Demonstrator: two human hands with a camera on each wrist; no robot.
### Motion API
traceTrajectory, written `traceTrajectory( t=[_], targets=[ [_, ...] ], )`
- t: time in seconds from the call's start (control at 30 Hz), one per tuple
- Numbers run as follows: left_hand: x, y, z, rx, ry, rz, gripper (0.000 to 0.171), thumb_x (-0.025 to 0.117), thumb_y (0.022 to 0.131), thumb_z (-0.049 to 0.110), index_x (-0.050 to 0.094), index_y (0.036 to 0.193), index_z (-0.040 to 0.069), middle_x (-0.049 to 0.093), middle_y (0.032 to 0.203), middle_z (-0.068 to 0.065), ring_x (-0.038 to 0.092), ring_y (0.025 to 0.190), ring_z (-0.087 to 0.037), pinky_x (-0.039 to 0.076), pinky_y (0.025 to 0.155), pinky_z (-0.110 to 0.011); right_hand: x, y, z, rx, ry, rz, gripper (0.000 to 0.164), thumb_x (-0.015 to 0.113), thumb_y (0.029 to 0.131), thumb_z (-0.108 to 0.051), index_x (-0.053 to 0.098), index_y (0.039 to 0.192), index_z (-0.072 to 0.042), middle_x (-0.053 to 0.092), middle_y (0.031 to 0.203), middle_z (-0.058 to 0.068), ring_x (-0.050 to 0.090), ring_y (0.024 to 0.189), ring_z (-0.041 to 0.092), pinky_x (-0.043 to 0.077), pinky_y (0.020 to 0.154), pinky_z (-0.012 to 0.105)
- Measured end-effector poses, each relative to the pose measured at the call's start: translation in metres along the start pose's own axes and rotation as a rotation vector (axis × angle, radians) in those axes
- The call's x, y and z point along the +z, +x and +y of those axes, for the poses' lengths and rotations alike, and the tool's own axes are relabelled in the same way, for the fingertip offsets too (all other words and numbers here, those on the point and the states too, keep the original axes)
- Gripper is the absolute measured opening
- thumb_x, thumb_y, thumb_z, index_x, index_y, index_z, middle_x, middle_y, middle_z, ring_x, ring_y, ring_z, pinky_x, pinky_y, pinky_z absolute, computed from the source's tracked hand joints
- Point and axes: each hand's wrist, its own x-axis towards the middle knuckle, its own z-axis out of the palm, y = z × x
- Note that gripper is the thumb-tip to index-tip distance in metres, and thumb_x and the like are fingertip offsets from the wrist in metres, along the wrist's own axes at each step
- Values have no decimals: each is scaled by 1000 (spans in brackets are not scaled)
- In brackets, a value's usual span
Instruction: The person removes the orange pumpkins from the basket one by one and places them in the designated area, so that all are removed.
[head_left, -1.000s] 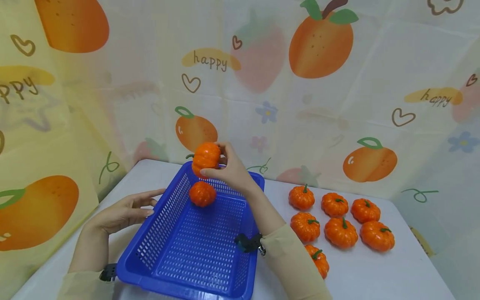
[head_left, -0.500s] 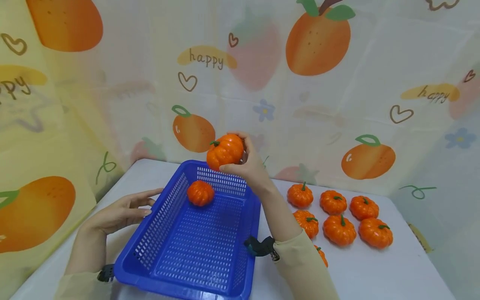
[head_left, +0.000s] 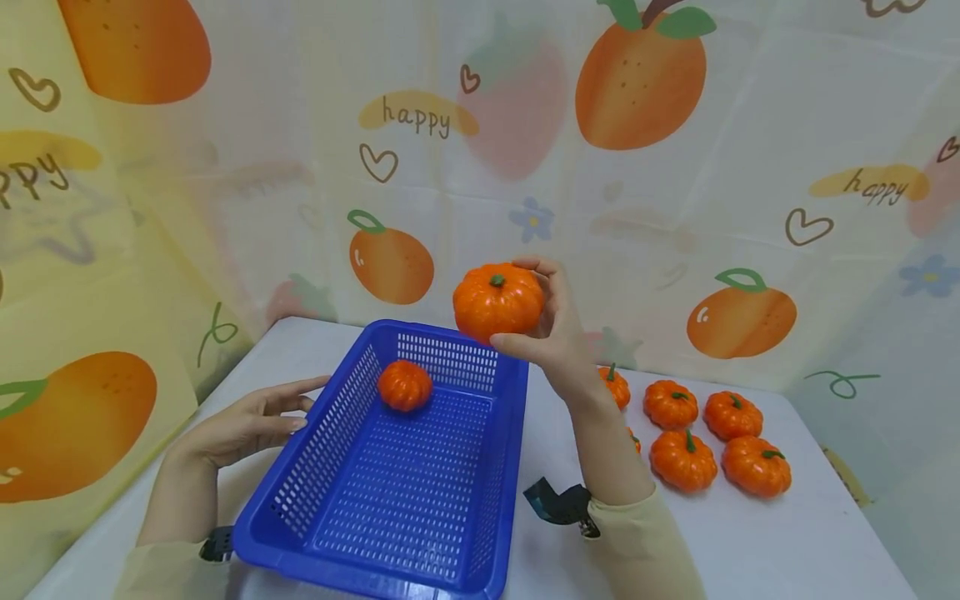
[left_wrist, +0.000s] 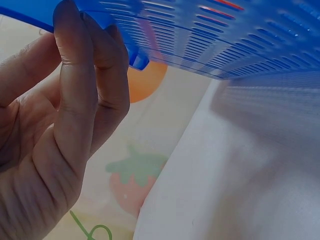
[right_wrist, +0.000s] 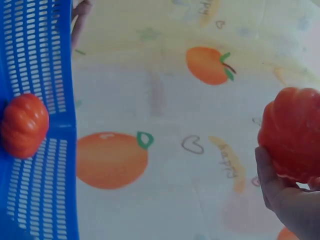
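My right hand [head_left: 558,329] holds an orange mini pumpkin [head_left: 498,302] in the air, just above the far right corner of a blue plastic basket [head_left: 420,588]. Its green stem faces the head camera. The right wrist view shows the same pumpkin [right_wrist: 292,135] between thumb and fingers, partly cut off by the frame. Inside the basket a second pumpkin [head_left: 405,386] lies near the far left corner. Along the left rim rests my left hand [head_left: 243,425], its fingertips touching the basket without wrapping round it. From below, the left wrist view shows those fingers [left_wrist: 75,90] against the rim.
Several more pumpkins [head_left: 682,461] stand in rows on the white table [head_left: 787,550] to the right of the basket. Some are partly hidden behind my right forearm. A fruit-patterned cloth [head_left: 645,225] hangs behind the table.
My right hand has carried its pumpkin from above the basket's far left part to the right, turning it so the stem faces the camera. The left hand and basket hold still.
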Motion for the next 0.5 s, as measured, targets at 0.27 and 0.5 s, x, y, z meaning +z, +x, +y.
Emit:
traceTrajectory(
  t=[0.27, 0.5],
  targets=[
    [0, -1, 1, 3, 1, -2, 59, 41, 101, 0, 23, 157, 9, 64, 114, 0, 69, 97, -9, 59, 89, -28, -41, -18, -18, -47, -16, -13, 80, 62, 72, 14, 42, 145, -13, 53, 132, 1, 54, 119, 19, 57, 92, 26],
    [1, -1, 3, -6, -9, 1, 60, 43, 101, 0, 23, 157, 8, 63, 113, 0, 69, 96, -9, 59, 89, -28, -79, -40, -26, -44, -18, 25, 73, 58, 74, 18, 46, 141, -9, 55, 130, 1, 55, 116, 16, 57, 91, 23]
  ],
)
